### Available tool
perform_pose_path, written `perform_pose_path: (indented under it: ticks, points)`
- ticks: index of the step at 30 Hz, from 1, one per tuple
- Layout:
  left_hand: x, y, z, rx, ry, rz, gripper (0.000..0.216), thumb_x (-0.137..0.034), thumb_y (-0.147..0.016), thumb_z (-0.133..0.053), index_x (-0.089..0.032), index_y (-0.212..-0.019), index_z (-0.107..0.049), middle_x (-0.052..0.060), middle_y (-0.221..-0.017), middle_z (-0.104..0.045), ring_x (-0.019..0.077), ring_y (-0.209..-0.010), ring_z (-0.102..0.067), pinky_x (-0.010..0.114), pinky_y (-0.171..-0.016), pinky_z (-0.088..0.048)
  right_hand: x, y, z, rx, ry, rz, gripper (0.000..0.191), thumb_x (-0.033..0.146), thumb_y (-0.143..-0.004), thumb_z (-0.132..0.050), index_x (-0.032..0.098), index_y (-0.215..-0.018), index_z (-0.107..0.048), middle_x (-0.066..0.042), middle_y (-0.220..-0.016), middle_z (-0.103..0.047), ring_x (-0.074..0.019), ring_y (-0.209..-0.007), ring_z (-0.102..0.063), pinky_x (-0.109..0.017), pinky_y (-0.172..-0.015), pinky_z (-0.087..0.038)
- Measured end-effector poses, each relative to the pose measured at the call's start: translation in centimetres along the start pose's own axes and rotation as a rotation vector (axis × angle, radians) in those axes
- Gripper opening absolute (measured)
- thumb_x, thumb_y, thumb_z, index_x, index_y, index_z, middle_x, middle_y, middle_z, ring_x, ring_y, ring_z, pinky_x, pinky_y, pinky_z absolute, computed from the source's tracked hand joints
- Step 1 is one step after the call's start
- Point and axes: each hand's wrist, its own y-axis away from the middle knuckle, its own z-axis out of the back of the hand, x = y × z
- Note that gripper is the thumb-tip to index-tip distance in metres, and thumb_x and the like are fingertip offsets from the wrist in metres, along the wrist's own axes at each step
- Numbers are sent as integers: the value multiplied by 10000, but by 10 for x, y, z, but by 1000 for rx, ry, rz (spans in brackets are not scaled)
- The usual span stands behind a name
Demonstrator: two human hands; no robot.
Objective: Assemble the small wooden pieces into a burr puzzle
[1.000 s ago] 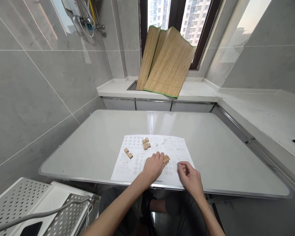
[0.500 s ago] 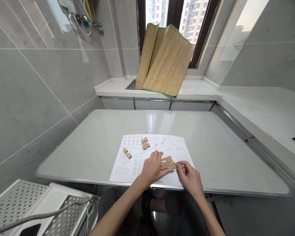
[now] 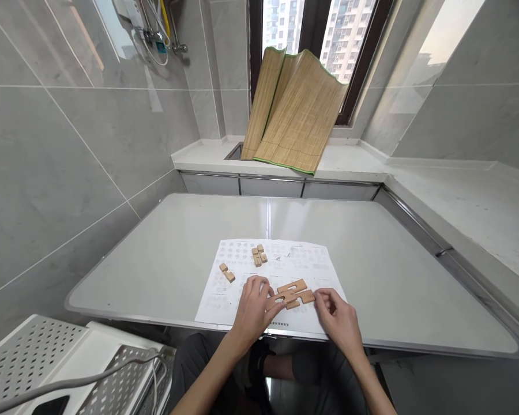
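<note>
A printed paper sheet [image 3: 305, 266] lies on the grey table [image 3: 173, 248] near its front edge. Above the sheet's near part, both hands hold a set of notched wooden puzzle pieces [image 3: 292, 293] joined together. My left hand [image 3: 254, 305] pinches the left end of the pieces. My right hand [image 3: 338, 316] grips their right end with its fingertips. A small wooden piece [image 3: 226, 272] rests on the sheet's left side. Another cluster of wooden pieces [image 3: 258, 255] sits near the sheet's far edge.
A rolled bamboo mat [image 3: 292, 109] leans against the window on the white counter [image 3: 350, 161] behind the table. A white perforated metal rack [image 3: 34, 357] with a cable stands at the lower left. Grey tiled walls close in on both sides.
My left hand slid back off the sheet and uncovered the wooden pieces. Both hands closed on their ends and lifted them toward me, now joined as a longer assembly.
</note>
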Motion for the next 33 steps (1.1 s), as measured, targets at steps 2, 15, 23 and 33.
perform_pose_path:
  ticks: [2,15,23,33]
  points:
    - [1,3,1,-9,35,34,248,-372,-918,-778,-206,-982,-605,88,-1121,-621,294,-1146,-546,482,-978,-516,0,0,0,-3,0,0,385,568,-973,-516,234,-952,-706,-22,-690,-716,-211,-620,-662,-296,-650,-494]
    - [8,17,25,141,400,311,394,-506,-1069,-441,-219,-921,-667,-9,-714,-615,186,-686,-569,289,-670,-406,-4,0,0,12,25,-14,364,558,-966,-521,239,-957,-697,-26,-713,-720,-224,-656,-669,-305,-669,-485]
    - [14,17,26,47,681,458,555,-656,-1034,-360,-183,-968,-643,-36,-635,-470,140,-578,-417,264,-595,-365,-4,-2,2,-5,14,16,366,535,-961,-527,215,-1003,-700,-45,-774,-718,-215,-637,-634,-325,-660,-500]
    - [23,22,19,29,735,442,569,-714,-1008,-356,-195,-954,-581,-64,-654,-363,129,-592,-395,248,-600,-384,13,-56,2,435,174,412,287,408,-980,-580,266,-1185,-724,-90,-1181,-700,-274,-1090,-649,-394,-936,-516]
